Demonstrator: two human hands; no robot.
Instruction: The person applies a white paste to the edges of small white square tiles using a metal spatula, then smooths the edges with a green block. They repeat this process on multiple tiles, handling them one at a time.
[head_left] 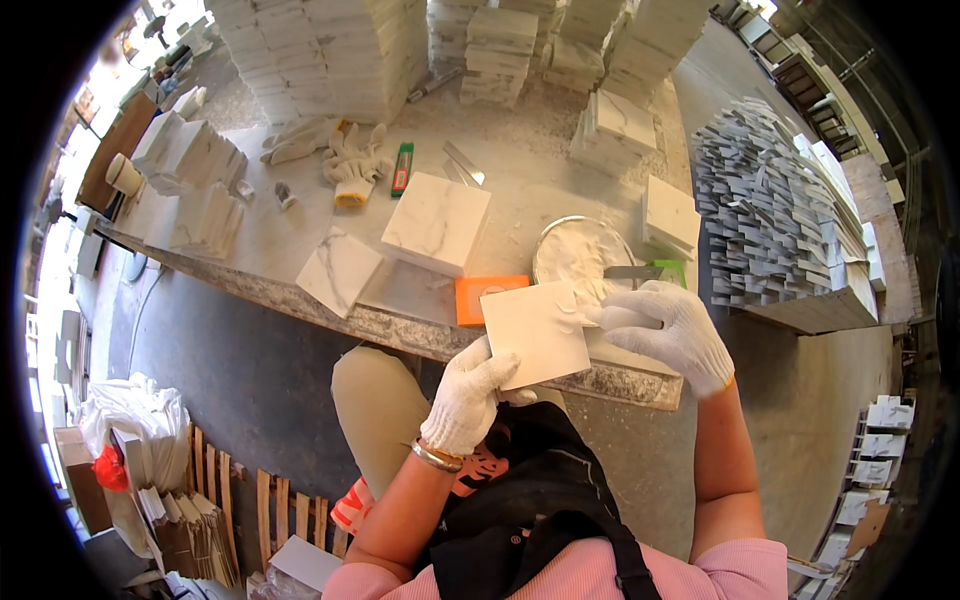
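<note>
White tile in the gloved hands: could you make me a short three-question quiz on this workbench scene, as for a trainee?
1. True or false: the left hand grips the white tile by its lower corner.
2. What lies under the tile's left edge? A) orange block B) green marker C) spare gloves
3. What does the round bowl hold?

Key: 1 true; 2 A; 3 white paste, beside the right hand.

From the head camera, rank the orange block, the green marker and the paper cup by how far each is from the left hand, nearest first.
Measured from the left hand, which holds the white tile:
1. Orange block, just above the hand at the bench edge.
2. Green marker, farther up the bench, beside the spare gloves.
3. Paper cup, far left end of the bench.
</note>
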